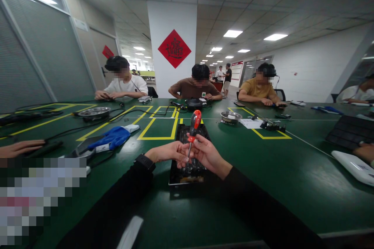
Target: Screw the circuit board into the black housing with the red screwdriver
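screwdriver handle (195, 123): glossy plastic | shaft (189, 149): smooth metal | case (174, 174): probably plastic | tabletop (292, 171): smooth, glossy

I've got the bare left hand (168, 152) and bare right hand (210, 155) raised centre front, close together, fingertips pointing inward. Left: thumb and fingers closed in a pinch, wrist roughly straight, black watch-like band (145, 162) just behind the hand. Right: also pinched, its fingertips slightly above the left's, lower fingers partly hidden. Can't tell if my fingers touch each other. Long black left sleeve (117, 198) slants down and outward from the left wrist; long black right sleeve (257, 198) mirrors it behind the right hand.
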Tool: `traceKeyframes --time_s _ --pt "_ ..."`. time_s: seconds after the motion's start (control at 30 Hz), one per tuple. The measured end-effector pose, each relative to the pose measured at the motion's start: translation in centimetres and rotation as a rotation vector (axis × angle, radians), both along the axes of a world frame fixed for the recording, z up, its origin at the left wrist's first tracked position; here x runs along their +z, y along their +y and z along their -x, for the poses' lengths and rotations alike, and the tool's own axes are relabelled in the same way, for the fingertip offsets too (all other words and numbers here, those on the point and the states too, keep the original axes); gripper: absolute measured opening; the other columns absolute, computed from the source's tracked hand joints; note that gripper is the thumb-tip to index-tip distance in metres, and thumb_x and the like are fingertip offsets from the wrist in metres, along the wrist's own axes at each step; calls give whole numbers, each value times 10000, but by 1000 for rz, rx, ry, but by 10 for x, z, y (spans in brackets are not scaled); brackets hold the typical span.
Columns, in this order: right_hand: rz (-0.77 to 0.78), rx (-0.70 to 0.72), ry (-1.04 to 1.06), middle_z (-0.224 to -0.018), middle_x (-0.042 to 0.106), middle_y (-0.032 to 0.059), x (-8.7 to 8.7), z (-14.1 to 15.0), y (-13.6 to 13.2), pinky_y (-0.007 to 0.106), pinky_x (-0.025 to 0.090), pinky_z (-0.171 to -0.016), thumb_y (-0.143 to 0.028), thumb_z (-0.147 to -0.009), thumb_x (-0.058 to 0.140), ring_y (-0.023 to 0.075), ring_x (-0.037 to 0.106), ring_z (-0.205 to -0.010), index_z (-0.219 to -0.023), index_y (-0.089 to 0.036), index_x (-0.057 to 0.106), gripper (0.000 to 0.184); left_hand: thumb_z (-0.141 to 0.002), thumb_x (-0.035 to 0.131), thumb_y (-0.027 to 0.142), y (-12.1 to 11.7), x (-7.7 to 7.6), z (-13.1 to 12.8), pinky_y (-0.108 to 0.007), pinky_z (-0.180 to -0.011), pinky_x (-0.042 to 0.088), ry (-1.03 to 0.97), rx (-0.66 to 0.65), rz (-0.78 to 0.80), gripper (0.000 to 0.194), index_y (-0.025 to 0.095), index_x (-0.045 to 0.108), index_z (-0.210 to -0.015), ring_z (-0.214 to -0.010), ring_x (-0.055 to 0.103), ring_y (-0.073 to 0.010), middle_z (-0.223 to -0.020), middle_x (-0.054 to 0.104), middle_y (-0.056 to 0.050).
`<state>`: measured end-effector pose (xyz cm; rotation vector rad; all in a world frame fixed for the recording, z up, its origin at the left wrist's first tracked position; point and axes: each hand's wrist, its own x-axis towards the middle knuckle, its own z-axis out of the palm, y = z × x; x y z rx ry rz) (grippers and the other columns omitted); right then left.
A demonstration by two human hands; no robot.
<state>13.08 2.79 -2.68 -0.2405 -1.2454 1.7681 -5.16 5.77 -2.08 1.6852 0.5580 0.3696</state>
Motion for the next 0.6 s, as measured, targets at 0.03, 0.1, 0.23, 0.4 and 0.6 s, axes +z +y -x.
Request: traceKeyframes --time_s 0.03,0.1,0.23,0.4,0.6 --pt "-12 -5 -3 -856 670 52 -1 0 0 242 498 -487 -272 -787 615 108 578 -555 -1100 -180 504 345 -691 694 297 0 0 0 -205 -536 494 2 -4 -3 254 101 621 -834 -553 595 -98 -689 636 -35" --pt "-32 -14 -8 -820 670 38 -2 1 2 235 499 -470 -269 -773 634 104 575 -533 -1063 -196 482 335 -683 701 297 0 1 0 -209 -545 502 6 -11 0 258 96 619 -823 -559 601 -101 -696 640 -39" --pt "-58 -36 -9 -813 673 33 -3 2 2 223 493 -455 -282 -744 667 96 567 -497 -1033 -209 440 374 -680 704 298 0 0 0 -210 -548 507 12 -16 12 255 97 627 -818 -569 610 -107 -686 644 -40" --pt "-10 -47 2 -852 669 44 1 1 1 242 502 -474 -302 -761 639 105 572 -529 -1020 -189 473 327 -707 683 283 0 0 1 -197 -536 494 -6 -13 26 216 99 640 -811 -542 594 -95 -647 638 -30" --pt "65 4 20 -924 674 94 1 -3 3 260 497 -579 -289 -838 503 125 610 -630 -1145 -134 521 344 -702 688 271 4 -4 2 -202 -526 485 -7 4 21 216 105 642 -832 -547 588 -98 -648 632 -27"
